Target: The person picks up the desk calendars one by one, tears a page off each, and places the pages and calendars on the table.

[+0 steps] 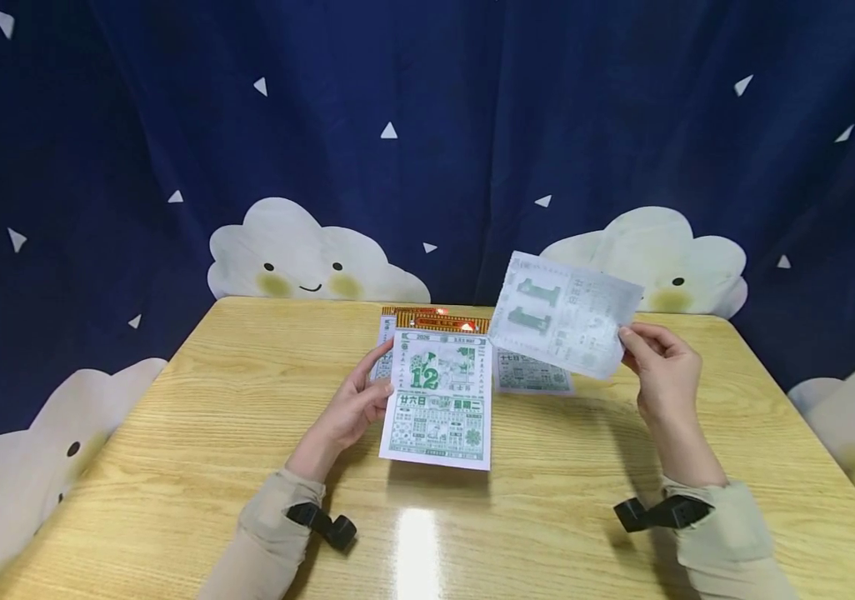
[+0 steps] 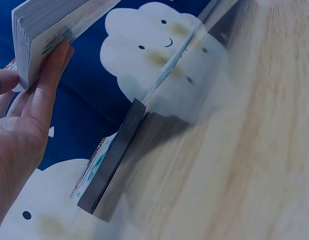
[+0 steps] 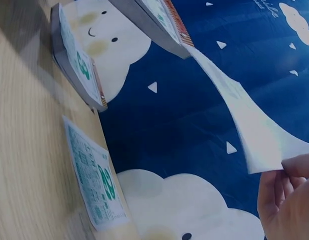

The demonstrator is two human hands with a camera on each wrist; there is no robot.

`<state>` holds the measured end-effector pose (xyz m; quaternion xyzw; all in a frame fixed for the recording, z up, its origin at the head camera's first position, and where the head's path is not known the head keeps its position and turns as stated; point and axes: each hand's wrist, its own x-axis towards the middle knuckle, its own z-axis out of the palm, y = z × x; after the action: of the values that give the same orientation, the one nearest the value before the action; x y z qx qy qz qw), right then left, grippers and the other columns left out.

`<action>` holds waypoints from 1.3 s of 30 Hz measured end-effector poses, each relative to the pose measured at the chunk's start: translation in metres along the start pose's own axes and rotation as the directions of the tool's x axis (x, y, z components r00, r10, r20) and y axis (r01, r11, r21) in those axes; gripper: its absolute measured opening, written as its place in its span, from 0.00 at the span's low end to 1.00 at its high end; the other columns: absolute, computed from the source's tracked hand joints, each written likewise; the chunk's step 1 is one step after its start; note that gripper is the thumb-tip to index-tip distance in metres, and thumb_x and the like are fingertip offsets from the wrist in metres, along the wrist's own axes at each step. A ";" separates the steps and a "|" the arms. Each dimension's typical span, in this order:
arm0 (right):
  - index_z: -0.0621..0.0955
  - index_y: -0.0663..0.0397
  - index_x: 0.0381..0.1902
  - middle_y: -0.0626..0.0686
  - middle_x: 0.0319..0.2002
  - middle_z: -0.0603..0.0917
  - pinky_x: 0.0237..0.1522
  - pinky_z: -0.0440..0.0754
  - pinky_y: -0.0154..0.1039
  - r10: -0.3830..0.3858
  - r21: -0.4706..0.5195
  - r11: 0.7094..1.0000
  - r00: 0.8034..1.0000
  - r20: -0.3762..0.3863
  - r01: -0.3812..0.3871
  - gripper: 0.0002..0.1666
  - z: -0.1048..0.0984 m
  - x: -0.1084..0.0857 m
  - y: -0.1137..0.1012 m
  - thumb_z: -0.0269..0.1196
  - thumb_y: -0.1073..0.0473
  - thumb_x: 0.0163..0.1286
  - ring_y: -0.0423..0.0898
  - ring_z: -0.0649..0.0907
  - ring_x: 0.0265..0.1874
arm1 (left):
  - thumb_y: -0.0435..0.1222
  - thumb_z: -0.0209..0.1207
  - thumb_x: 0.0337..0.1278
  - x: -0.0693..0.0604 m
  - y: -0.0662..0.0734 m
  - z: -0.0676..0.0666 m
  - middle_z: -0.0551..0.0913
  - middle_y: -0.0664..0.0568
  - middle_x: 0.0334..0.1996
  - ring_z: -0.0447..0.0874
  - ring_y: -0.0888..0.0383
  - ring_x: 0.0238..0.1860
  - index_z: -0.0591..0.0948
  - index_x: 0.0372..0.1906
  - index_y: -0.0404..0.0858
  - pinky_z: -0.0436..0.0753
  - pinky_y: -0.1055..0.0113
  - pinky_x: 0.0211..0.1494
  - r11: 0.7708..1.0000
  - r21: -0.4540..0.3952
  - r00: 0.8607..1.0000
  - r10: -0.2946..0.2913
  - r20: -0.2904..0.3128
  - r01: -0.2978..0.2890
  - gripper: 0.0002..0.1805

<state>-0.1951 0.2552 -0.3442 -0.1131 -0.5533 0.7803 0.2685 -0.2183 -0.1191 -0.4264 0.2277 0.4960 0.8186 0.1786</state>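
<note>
My left hand (image 1: 348,408) grips a thick tear-off calendar (image 1: 438,408) by its left edge, raised above the table. Its front page reads 12 in green, and a red-and-gold strip binds the top. Between thumb and fingers, my right hand (image 1: 663,367) pinches the corner of a thin calendar page (image 1: 566,312), its back showing a faint reversed 11. In the right wrist view this page (image 3: 254,125) stretches to the calendar's bound edge; whether a corner is still attached I cannot tell. Behind the held calendar, a second tear-off calendar (image 2: 112,160) lies on the table, mostly hidden in the head view.
A loose calendar page (image 3: 92,180) lies on the wooden table (image 1: 270,350), right of the second calendar. Behind the table hangs a dark blue curtain (image 1: 442,183) with white clouds and triangles. Each sleeve carries a black wrist camera (image 1: 322,525).
</note>
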 end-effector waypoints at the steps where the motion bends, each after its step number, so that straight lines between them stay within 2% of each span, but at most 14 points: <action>1: 0.83 0.60 0.23 0.49 0.19 0.82 0.22 0.80 0.27 -0.013 0.000 1.000 1.000 -0.014 0.013 0.06 -0.002 0.001 0.000 0.64 0.74 0.53 0.38 0.81 0.19 | 0.21 0.40 0.59 -0.001 0.001 -0.001 0.85 0.51 0.37 0.85 0.57 0.32 0.47 0.71 0.46 0.83 0.65 0.37 1.000 0.002 1.000 0.003 -0.004 -0.003 0.37; 5: 0.82 0.61 0.23 0.49 0.19 0.82 0.20 0.79 0.27 -0.049 0.035 0.998 0.996 -0.077 0.052 0.06 -0.010 0.005 -0.004 0.64 0.75 0.52 0.38 0.81 0.18 | 0.21 0.37 0.61 -0.007 0.005 -0.008 0.85 0.49 0.37 0.85 0.56 0.33 0.46 0.71 0.45 0.83 0.65 0.36 1.000 0.003 0.999 0.026 -0.044 -0.026 0.36; 9: 0.82 0.62 0.23 0.50 0.18 0.81 0.19 0.79 0.26 -0.058 0.037 0.997 0.994 -0.089 0.062 0.06 -0.015 0.008 -0.006 0.63 0.76 0.51 0.38 0.79 0.17 | 0.20 0.36 0.61 -0.011 0.011 -0.014 0.85 0.49 0.37 0.85 0.56 0.32 0.45 0.71 0.45 0.83 0.65 0.36 0.999 0.004 0.998 0.048 -0.050 -0.048 0.36; 15: 0.83 0.61 0.25 0.47 0.19 0.81 0.22 0.79 0.23 -0.127 -0.125 0.985 0.991 -0.039 0.121 0.03 -0.020 0.002 -0.007 0.64 0.72 0.53 0.36 0.79 0.19 | 0.20 0.37 0.60 -0.015 0.014 -0.018 0.85 0.48 0.38 0.85 0.55 0.33 0.46 0.71 0.45 0.83 0.64 0.37 0.999 0.015 0.999 0.037 -0.032 -0.036 0.36; 18: 0.83 0.64 0.28 0.44 0.19 0.81 0.23 0.78 0.22 -0.199 -0.249 0.950 0.980 -0.009 0.191 0.03 -0.022 0.000 -0.005 0.65 0.70 0.54 0.35 0.79 0.19 | 0.20 0.37 0.60 -0.019 0.014 -0.020 0.85 0.47 0.38 0.85 0.55 0.32 0.46 0.71 0.44 0.83 0.63 0.37 1.000 0.020 0.999 0.013 -0.042 -0.013 0.36; 22: 0.83 0.68 0.32 0.35 0.20 0.80 0.24 0.75 0.19 -0.314 -0.441 0.846 0.949 0.039 0.298 0.08 -0.025 -0.003 -0.001 0.65 0.67 0.54 0.31 0.78 0.20 | 0.20 0.38 0.59 -0.025 0.014 -0.024 0.85 0.47 0.37 0.85 0.55 0.32 0.45 0.71 0.42 0.83 0.63 0.36 0.999 0.045 0.998 -0.024 -0.051 0.026 0.36; 25: 0.83 0.67 0.32 0.30 0.22 0.79 0.24 0.73 0.18 -0.399 -0.556 0.736 0.911 0.106 0.387 0.09 -0.027 -0.006 0.000 0.65 0.64 0.55 0.27 0.78 0.21 | 0.21 0.40 0.59 -0.028 0.014 -0.026 0.85 0.48 0.36 0.85 0.55 0.32 0.44 0.71 0.41 0.83 0.63 0.36 0.995 0.067 0.996 -0.066 -0.057 0.070 0.37; 26: 0.83 0.66 0.32 0.30 0.22 0.79 0.25 0.73 0.17 -0.420 -0.574 0.708 0.899 0.126 0.412 0.09 -0.028 -0.008 0.000 0.65 0.64 0.56 0.26 0.78 0.22 | 0.21 0.41 0.59 -0.030 0.014 -0.027 0.85 0.48 0.36 0.85 0.55 0.31 0.44 0.71 0.40 0.83 0.62 0.36 0.993 0.078 0.995 -0.079 -0.058 0.084 0.37; 28: 0.84 0.63 0.31 0.34 0.24 0.81 0.27 0.73 0.16 -0.457 -0.595 0.658 0.873 0.170 0.460 0.07 -0.029 -0.011 0.001 0.65 0.63 0.56 0.25 0.79 0.23 | 0.21 0.41 0.58 -0.032 0.013 -0.028 0.85 0.48 0.36 0.85 0.55 0.31 0.43 0.71 0.39 0.83 0.62 0.36 0.989 0.096 0.993 -0.104 -0.059 0.109 0.37; 31: 0.84 0.61 0.30 0.45 0.26 0.85 0.28 0.73 0.15 -0.507 -0.610 0.587 0.829 0.236 0.533 0.06 -0.031 -0.015 0.000 0.64 0.63 0.57 0.23 0.78 0.25 | 0.21 0.42 0.58 -0.035 0.013 -0.030 0.85 0.48 0.36 0.85 0.55 0.31 0.44 0.71 0.40 0.83 0.61 0.36 0.984 0.115 0.989 -0.132 -0.071 0.139 0.37; 32: 0.84 0.61 0.30 0.50 0.26 0.85 0.29 0.72 0.15 -0.531 -0.608 0.558 0.806 0.262 0.565 0.05 -0.031 -0.016 0.000 0.64 0.63 0.57 0.22 0.77 0.25 | 0.21 0.42 0.58 -0.036 0.013 -0.030 0.85 0.48 0.37 0.85 0.54 0.32 0.45 0.71 0.40 0.83 0.61 0.36 0.982 0.122 0.988 -0.138 -0.072 0.146 0.37; 34: 0.85 0.60 0.29 0.56 0.26 0.85 0.30 0.71 0.14 -0.582 -0.601 0.480 0.745 0.327 0.639 0.04 -0.032 -0.018 0.001 0.64 0.65 0.56 0.19 0.75 0.26 | 0.22 0.42 0.58 -0.038 0.013 -0.031 0.85 0.48 0.37 0.85 0.54 0.32 0.45 0.71 0.41 0.83 0.60 0.37 0.978 0.129 0.985 -0.153 -0.079 0.163 0.37; 37: 0.85 0.60 0.28 0.57 0.24 0.84 0.33 0.69 0.13 -0.642 -0.561 0.366 0.638 0.426 0.743 0.03 -0.033 -0.021 0.003 0.64 0.69 0.54 0.18 0.73 0.28 | 0.22 0.43 0.58 -0.043 0.012 -0.032 0.85 0.48 0.38 0.85 0.54 0.33 0.45 0.71 0.41 0.83 0.60 0.38 0.972 0.143 0.981 -0.177 -0.083 0.188 0.38; 39: 0.84 0.59 0.27 0.55 0.24 0.83 0.34 0.68 0.13 -0.660 -0.529 0.289 0.566 0.494 0.798 0.05 -0.035 -0.024 0.004 0.64 0.70 0.51 0.22 0.74 0.28 | 0.22 0.43 0.58 -0.047 0.011 -0.033 0.85 0.49 0.39 0.85 0.54 0.33 0.44 0.71 0.40 0.83 0.59 0.38 0.967 0.152 0.978 -0.194 -0.079 0.204 0.38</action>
<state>-0.1602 0.2695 -0.3635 0.1299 -0.8162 0.2978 0.4777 -0.1980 -0.1722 -0.4389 0.1644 0.5857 0.7610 0.2255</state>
